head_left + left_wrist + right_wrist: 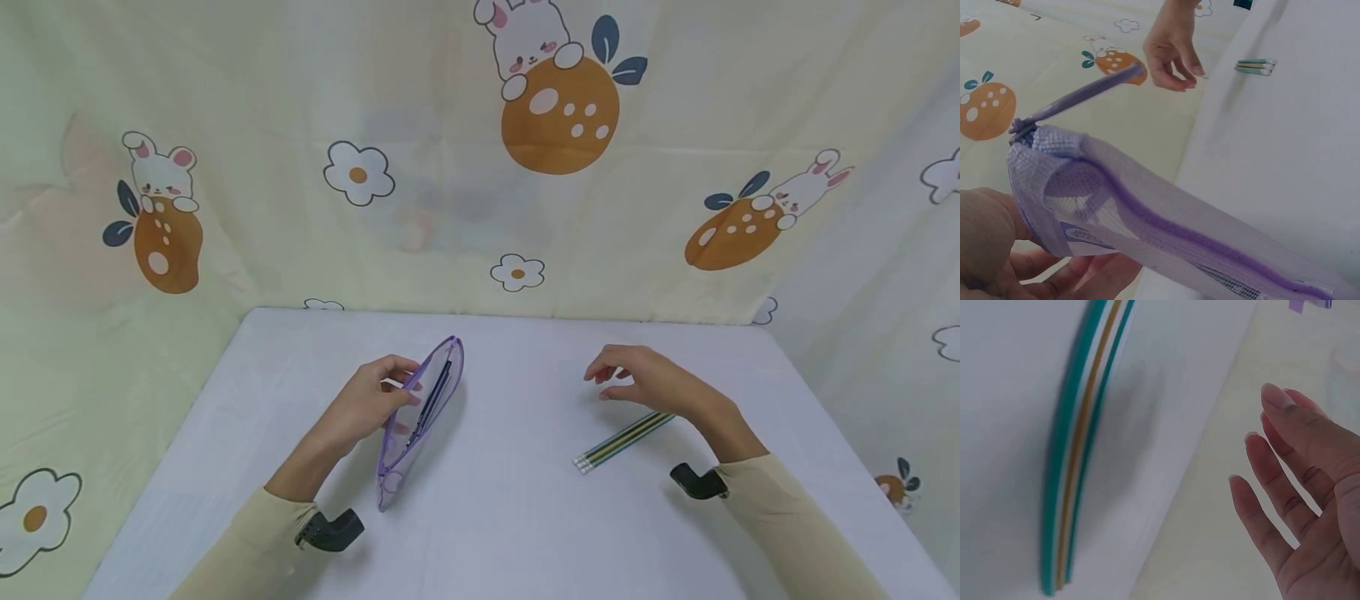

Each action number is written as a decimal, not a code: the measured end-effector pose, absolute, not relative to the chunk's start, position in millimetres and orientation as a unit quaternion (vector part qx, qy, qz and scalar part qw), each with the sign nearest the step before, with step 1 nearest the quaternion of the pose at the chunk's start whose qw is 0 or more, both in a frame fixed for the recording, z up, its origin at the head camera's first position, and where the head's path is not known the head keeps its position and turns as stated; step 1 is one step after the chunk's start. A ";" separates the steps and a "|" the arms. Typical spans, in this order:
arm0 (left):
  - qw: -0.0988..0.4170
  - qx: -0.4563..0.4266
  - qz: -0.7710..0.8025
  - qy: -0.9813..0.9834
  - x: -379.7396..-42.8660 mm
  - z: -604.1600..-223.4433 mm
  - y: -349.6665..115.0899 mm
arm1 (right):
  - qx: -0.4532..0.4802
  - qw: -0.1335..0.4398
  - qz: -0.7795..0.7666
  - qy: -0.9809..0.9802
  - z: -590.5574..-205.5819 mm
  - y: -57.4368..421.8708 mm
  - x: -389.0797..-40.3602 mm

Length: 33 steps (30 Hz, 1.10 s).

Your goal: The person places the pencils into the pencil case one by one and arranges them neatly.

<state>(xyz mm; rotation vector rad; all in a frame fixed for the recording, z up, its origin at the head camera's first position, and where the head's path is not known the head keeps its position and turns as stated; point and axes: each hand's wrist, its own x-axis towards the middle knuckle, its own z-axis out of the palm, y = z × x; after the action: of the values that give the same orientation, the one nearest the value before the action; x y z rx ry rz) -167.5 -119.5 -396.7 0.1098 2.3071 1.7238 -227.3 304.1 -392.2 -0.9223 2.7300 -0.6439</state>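
Observation:
My left hand (367, 400) grips a purple mesh pencil case (393, 482) by its left side, thumb at the zipper edge. The case stands tilted at centre left with its mouth spread, and dark pens (431, 404) show inside. In the left wrist view, the zipper pull (1085, 94) sticks out from the end of the case. To the right, a small row of green and yellow pencils (622, 442) with white ends lies on the table. Over their far end hovers my right hand (652, 379), fingers loosely bent and holding nothing; the right wrist view shows it apart from the pencils.
A white-covered table (510, 533) runs back to a hanging cloth (442, 100) printed with rabbits and flowers. Black wrist devices (333, 531) sit on both forearms, below the hands.

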 end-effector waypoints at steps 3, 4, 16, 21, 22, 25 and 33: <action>0.131 0.038 0.593 0.793 -167.1 -397.5 -118.0 | -0.299 0.103 -0.228 0.921 -399.6 320.1 -224.3; 0.131 0.038 0.594 0.793 -167.2 -397.6 -118.0 | -0.293 0.108 -0.232 0.921 -401.2 324.1 -223.6; 0.134 0.034 0.591 0.795 -167.7 -398.3 -118.2 | -0.231 0.149 -0.237 0.932 -418.9 360.0 -218.8; 0.134 0.035 0.591 0.794 -168.2 -399.2 -118.1 | -0.240 0.144 -0.234 0.931 -426.9 366.2 -219.5; 0.134 0.036 0.591 0.795 -168.3 -399.2 -118.3 | -0.235 0.146 -0.235 0.932 -427.7 366.4 -219.8; 0.133 0.036 0.591 0.795 -168.7 -399.6 -118.6 | -0.226 0.160 -0.238 0.931 -428.2 366.2 -220.5; 0.136 0.033 0.592 0.794 -168.5 -399.6 -118.3 | -0.209 0.184 -0.215 0.936 -427.1 361.2 -220.4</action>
<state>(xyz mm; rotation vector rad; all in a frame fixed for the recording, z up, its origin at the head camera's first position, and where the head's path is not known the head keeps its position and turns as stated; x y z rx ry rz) -168.5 -118.3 -399.6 0.0961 2.2987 1.7152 -220.4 361.2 -427.1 -0.5894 2.6393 -0.6051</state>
